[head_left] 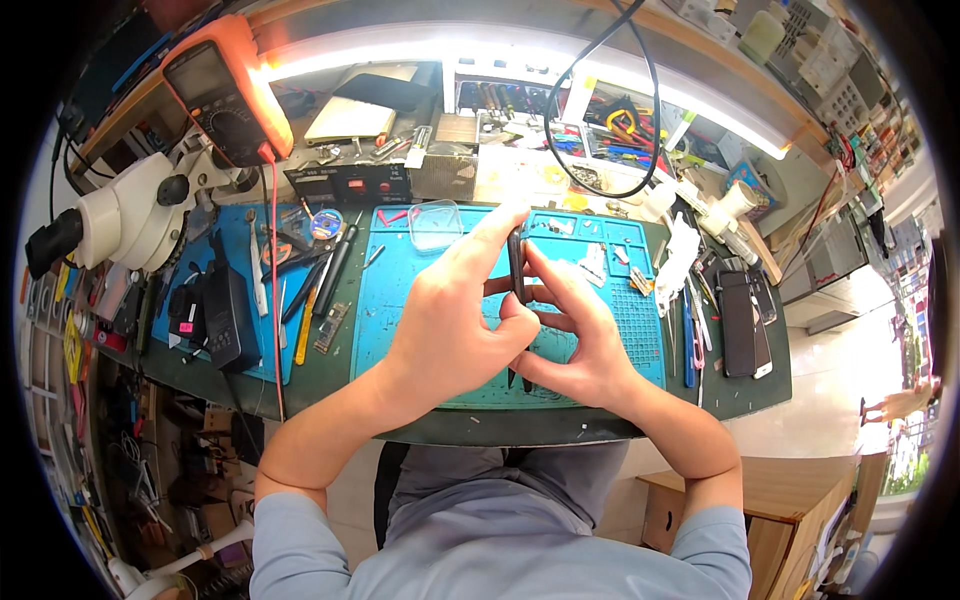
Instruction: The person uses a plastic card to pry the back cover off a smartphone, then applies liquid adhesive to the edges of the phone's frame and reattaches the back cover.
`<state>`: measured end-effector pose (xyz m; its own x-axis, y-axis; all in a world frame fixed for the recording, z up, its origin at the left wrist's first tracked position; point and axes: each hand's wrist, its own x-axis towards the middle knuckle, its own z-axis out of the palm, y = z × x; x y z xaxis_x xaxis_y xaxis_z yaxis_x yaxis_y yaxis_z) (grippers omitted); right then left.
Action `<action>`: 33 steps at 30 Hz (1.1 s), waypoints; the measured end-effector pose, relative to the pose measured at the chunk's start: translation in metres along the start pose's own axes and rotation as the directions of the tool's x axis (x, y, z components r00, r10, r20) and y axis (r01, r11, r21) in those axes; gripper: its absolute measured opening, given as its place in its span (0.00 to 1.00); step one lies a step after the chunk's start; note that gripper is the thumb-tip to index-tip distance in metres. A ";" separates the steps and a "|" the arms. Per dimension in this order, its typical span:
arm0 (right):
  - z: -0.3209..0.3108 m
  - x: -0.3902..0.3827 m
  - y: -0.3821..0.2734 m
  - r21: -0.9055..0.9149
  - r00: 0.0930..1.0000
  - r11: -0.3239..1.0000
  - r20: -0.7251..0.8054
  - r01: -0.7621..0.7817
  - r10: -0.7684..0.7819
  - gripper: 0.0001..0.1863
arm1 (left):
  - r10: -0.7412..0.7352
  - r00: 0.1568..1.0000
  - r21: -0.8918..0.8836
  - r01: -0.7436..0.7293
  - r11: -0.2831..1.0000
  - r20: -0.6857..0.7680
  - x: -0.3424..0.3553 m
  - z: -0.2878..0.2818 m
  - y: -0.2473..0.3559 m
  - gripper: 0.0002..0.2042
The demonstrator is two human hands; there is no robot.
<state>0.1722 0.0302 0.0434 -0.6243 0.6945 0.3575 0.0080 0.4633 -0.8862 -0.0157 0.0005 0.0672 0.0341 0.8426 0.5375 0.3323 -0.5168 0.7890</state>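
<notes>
A thin black slab (516,265), phone-like and seen edge-on, stands upright between my two hands above the blue work mat (390,300). My left hand (440,315) grips its left side, fingers at the top edge and thumb near the bottom. On the other side, my right hand (585,340) presses fingertips against it, with the thumb lower down. The slab's broad faces cannot be seen. Beneath the hands, a dark pointed tool tip (512,378) shows on the mat, mostly hidden. Beyond my left hand lies a clear plastic box (435,226).
At left stand an orange multimeter (228,95) and a white microscope (125,215), with a black power adapter (230,318) below. Several hand tools lie either side of the mat. Dark phones (742,325) rest at right. A black cable loop (550,120) hangs over the back.
</notes>
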 end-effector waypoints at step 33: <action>-0.030 0.000 0.001 0.743 0.817 0.434 0.259 -0.510 0.516 0.25 | 0.252 0.919 0.108 -0.296 0.949 0.304 -0.003 -0.008 0.008 0.32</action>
<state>0.1956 0.0472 0.0512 -0.7082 0.6634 -0.2416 -0.2583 -0.5619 -0.7858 -0.0206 -0.0076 0.0744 0.4020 0.6898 0.6021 0.4067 -0.7237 0.5576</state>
